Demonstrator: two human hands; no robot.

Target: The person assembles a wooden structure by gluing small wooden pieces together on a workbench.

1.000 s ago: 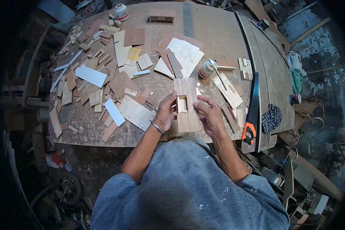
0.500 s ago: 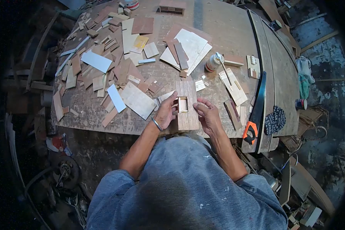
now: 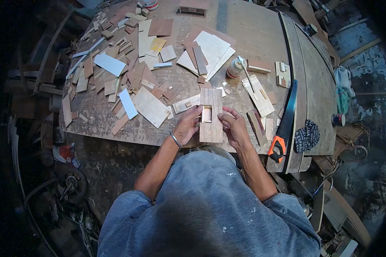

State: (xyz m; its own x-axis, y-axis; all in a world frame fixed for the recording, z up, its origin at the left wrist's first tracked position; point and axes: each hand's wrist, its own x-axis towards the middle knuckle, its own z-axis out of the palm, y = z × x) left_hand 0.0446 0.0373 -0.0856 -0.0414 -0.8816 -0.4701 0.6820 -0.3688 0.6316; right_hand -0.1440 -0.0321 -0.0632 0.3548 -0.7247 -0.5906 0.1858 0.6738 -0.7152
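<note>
Between my two hands, just above the bench's near edge, is an upright wooden block (image 3: 211,131) with a small rectangular opening in its face. My left hand (image 3: 188,125) grips its left edge, thumb beside the opening; a metal bracelet circles that wrist. On the opposite edge my right hand (image 3: 234,127) has its thumb and fingers closed on the wood. The inside of the opening looks pale. A light wooden strip (image 3: 186,104) lies behind my left hand, and a grooved wooden piece (image 3: 257,127) rests to the right of my right hand.
Wood offcuts (image 3: 116,77) cover the left of the workbench (image 3: 158,139). A handsaw (image 3: 283,128) with an orange handle lies at right, beside a dark round lettered pad (image 3: 307,136). A glue-smeared jar (image 3: 235,68) stands behind the block, near pale boards (image 3: 208,53).
Both hands still hold the block, which has risen very slightly in view. The camera view has shifted a little; the things on the bench appear to stay put.
</note>
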